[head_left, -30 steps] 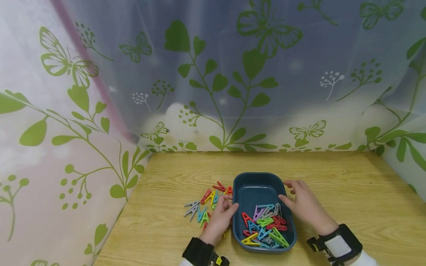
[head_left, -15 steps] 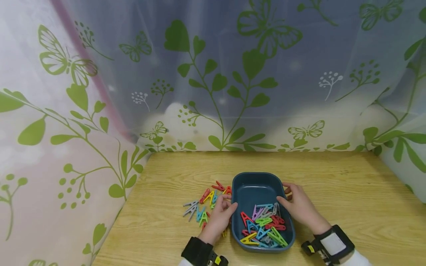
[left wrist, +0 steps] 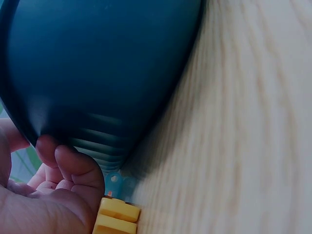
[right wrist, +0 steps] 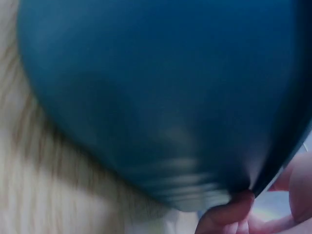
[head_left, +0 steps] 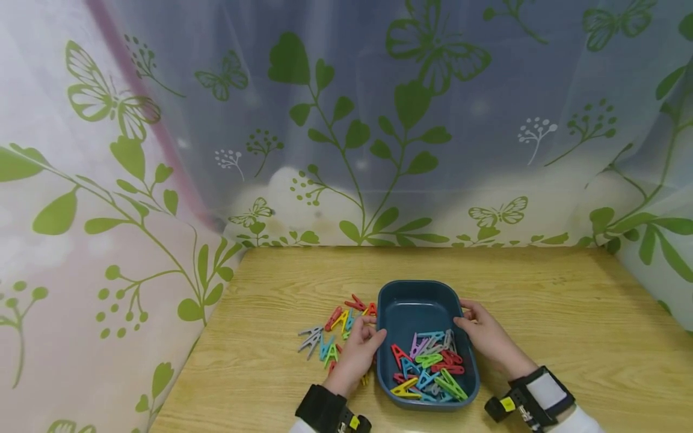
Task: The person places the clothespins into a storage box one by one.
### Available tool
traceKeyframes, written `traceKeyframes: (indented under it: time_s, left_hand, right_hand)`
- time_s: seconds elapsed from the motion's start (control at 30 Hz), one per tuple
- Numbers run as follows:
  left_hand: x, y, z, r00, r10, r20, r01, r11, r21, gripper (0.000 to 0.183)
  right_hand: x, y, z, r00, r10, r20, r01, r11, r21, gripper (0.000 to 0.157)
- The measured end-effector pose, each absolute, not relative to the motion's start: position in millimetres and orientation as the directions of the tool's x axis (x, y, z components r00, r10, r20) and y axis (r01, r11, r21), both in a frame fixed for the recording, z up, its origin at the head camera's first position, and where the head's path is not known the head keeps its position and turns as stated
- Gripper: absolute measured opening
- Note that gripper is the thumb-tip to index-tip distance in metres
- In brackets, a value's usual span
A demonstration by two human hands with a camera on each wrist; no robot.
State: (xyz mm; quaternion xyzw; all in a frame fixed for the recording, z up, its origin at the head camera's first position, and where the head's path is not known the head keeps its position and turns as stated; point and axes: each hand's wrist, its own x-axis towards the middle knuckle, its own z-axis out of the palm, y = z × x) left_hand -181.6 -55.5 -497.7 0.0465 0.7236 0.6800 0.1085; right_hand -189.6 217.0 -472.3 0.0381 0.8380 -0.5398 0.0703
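Note:
A dark teal plastic basin [head_left: 417,319], oblong with rounded corners, stands on the table in the head view. Its near half holds a heap of clothes pegs [head_left: 430,367] in red, blue, green, yellow, purple and grey. My left hand [head_left: 355,350] grips the basin's left rim, thumb on top and fingers curled at the outer wall. On the opposite side my right hand [head_left: 489,337] pinches the rim between thumb and fingers. In the left wrist view, the curled fingers [left wrist: 78,168] lie against the outer wall. The right fingertips [right wrist: 239,202] meet the rim in the right wrist view.
More clothes pegs [head_left: 325,340] lie scattered on the wooden table [head_left: 260,385] left of the basin, some partly hidden by my left hand. A yellow peg [left wrist: 117,214] lies close by that hand. Leaf-patterned curtains [head_left: 325,150] border the table's back and sides.
My right hand has drawn in at the right rim and its wrist has shifted slightly left. The left hand and the pegs stay nearly the same.

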Motion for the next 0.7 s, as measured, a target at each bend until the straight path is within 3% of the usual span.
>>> traceKeyframes:
  time_s: [0.43,0.7]
  left_hand:
    - [-183,-55,-499,-0.973,0.203,-0.113,-0.103,0.063,0.993,0.032]
    - [-182,-55,-499,-0.974,0.199,-0.109,-0.098,0.067,0.993,0.033]
  right_hand:
    - [-196,211,-480,-0.960,0.104,-0.260,0.276,0.182,-0.944,0.057]
    - [-197,209,-485,-0.946,0.105,-0.307,0.316,0.092,-0.944,0.052]
